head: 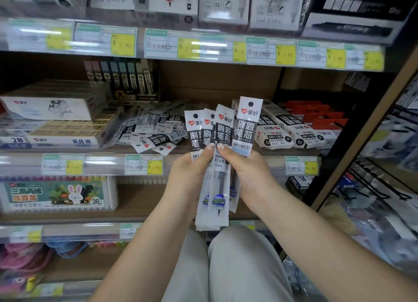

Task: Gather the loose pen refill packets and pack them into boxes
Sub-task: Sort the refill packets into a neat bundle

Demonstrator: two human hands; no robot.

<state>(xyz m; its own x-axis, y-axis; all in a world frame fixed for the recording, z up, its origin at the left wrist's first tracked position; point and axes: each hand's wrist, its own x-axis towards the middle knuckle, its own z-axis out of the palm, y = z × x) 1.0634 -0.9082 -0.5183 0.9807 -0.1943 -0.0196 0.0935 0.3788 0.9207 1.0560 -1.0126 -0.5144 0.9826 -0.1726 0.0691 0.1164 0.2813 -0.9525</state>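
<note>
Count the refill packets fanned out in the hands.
4 tops show: far-left packet, second packet, third packet, tallest packet on the right. More may be hidden behind them.

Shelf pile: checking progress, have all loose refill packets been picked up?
No, a pile of loose packets lies on the shelf behind both hands.

Fixture: wood-toned shop shelving unit (140, 202), several tiers | Shelf edges: clear plastic rails holding white-and-yellow price labels (143, 165) | Right side: slanted wooden upright post (362, 130); black wire display rack (380, 184) beside it | Lighting: even, bright; upper tier blurred
</note>
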